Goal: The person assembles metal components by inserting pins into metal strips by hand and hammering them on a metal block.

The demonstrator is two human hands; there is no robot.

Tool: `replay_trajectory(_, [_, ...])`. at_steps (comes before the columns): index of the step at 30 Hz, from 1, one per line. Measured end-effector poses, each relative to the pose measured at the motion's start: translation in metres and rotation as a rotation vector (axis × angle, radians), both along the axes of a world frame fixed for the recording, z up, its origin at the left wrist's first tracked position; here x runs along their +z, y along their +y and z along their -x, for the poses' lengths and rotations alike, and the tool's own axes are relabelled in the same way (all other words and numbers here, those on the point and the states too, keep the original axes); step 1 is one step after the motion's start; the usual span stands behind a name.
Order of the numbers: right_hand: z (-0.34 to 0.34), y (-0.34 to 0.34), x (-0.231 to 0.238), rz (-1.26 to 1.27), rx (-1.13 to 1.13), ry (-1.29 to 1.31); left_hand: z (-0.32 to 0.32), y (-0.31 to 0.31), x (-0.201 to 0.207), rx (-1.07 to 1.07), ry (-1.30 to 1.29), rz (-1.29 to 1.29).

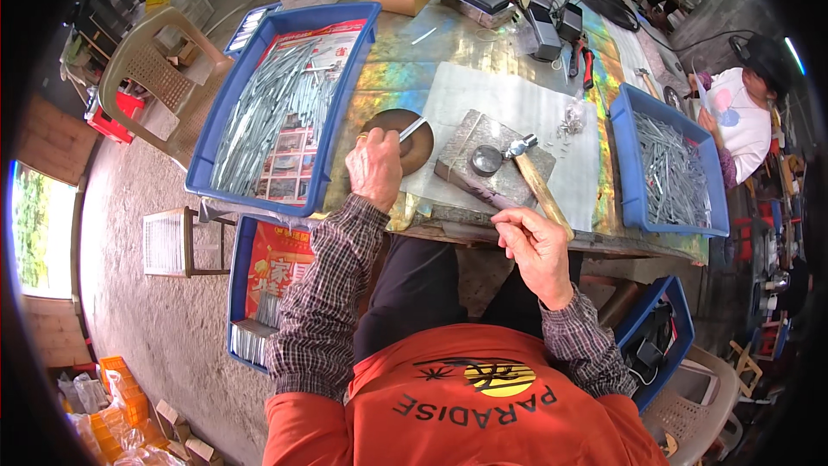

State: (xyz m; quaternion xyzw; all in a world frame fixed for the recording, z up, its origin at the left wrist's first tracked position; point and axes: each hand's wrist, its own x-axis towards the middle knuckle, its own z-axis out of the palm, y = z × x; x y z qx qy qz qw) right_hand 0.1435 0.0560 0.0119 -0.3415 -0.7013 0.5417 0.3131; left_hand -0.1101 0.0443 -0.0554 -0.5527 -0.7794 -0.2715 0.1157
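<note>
Hammer (536, 174), wooden-handled with a small steel head, lying just right of frame centre: the head rests on a grey stone block (496, 160) beside a round metal die (486, 159), and the handle runs down and to the right toward the table edge. Right hand (536, 246) sits at the handle's lower end, fingers curled loosely; whether it actually clasps the handle cannot be told. Judged head-heavy, rigid and unlikely to slip on bare wood, so best taken low on the handle for swing. Left hand (375, 166), at centre left, pinches a thin metal strip (412, 129) over a dark round dish (404, 136). The strip looks light, stiff, smooth and possibly sharp-edged; a fingertip pinch near one end suits it. Large blue tray (226, 112) at upper left holds many like strips on printed paper; a second blue tray (627, 164) of strips sits at right. Iridescent table top (405, 73) carries all this. Another person in a white top (743, 121) works at far right.
</note>
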Motion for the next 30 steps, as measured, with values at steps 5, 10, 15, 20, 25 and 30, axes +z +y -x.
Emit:
replay_trajectory(5, [-0.005,0.0,-0.003,0.001,0.003,-0.024,-0.001,0.005,-0.003,0.02,0.083,-0.009])
replay_trajectory(10, [-0.009,0.001,-0.003,0.005,-0.007,-0.046,0.004,-0.013,0.016,-0.04,0.047,-0.103])
replay_trajectory(15, [-0.012,0.003,-0.002,-0.052,-0.037,-0.099,0.047,-0.043,0.056,0.042,0.073,-0.103])
replay_trajectory(20, [-0.009,0.002,-0.006,-0.049,-0.021,-0.1,0.126,-0.069,0.053,0.272,0.028,0.167])
replay_trajectory(25, [-0.008,0.002,-0.008,-0.081,-0.01,-0.144,0.163,-0.085,0.048,0.493,0.097,0.594])
replay_trajectory(30, [-0.004,0.0,-0.011,-0.085,0.013,-0.146,0.163,-0.077,0.047,0.498,0.137,0.712])
